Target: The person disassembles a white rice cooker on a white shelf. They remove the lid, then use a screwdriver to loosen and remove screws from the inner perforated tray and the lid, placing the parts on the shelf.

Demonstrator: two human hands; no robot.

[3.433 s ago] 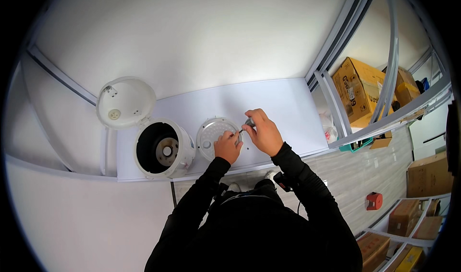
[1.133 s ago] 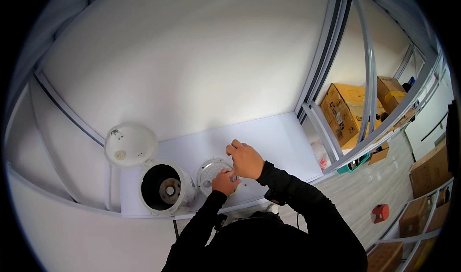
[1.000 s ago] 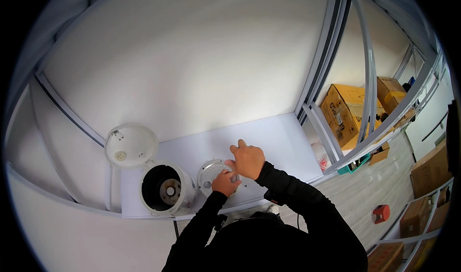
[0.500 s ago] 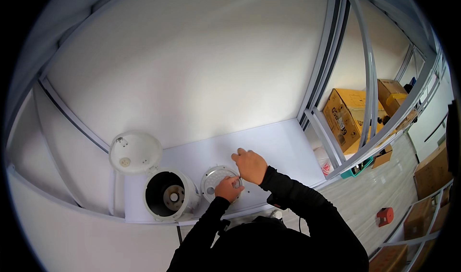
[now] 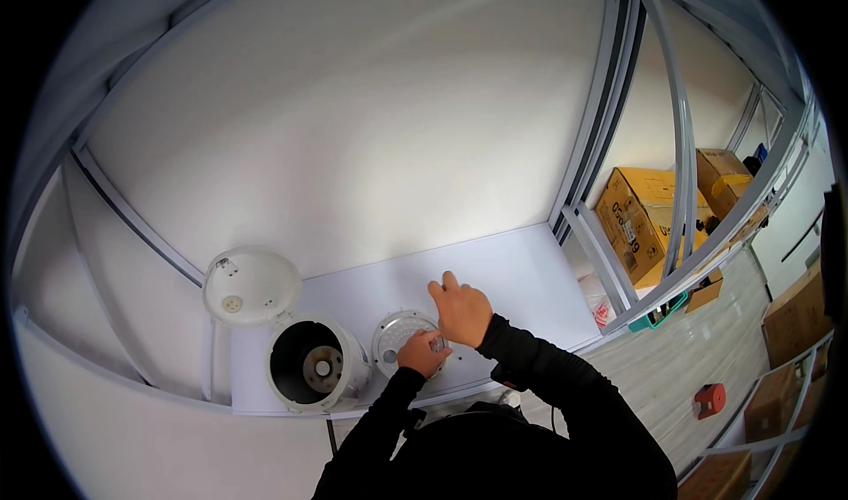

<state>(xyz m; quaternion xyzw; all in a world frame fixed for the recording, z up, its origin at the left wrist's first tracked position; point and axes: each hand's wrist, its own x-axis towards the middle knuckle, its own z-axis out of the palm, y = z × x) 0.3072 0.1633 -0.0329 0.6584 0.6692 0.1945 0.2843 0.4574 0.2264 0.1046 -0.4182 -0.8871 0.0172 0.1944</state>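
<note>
A white rice cooker [image 5: 354,369] stands at the left of the white table, its lid [image 5: 261,275] swung open and a round heating plate visible inside the dark well. To its right lies a round metal inner lid [image 5: 386,334], dotted with small holes. My left hand [image 5: 420,353] is closed at this disc's right side, thumb and fingers around its edge, covering part of it. Just above and to the right is my right hand [image 5: 465,313], fingers curled together. Whatever its fingertips may hold is hidden.
A small dark speck [image 5: 459,359] lies on the white table [image 5: 521,279] right of the disc. Beyond the frame at right are yellow cardboard boxes [image 5: 649,222] and a teal basket [image 5: 658,313]. A red stool [image 5: 709,400] stands on the floor.
My right hand has turned slightly, its curled fingers shifting a little. The left hand keeps its place on the disc. The whole view has shifted slightly.
</note>
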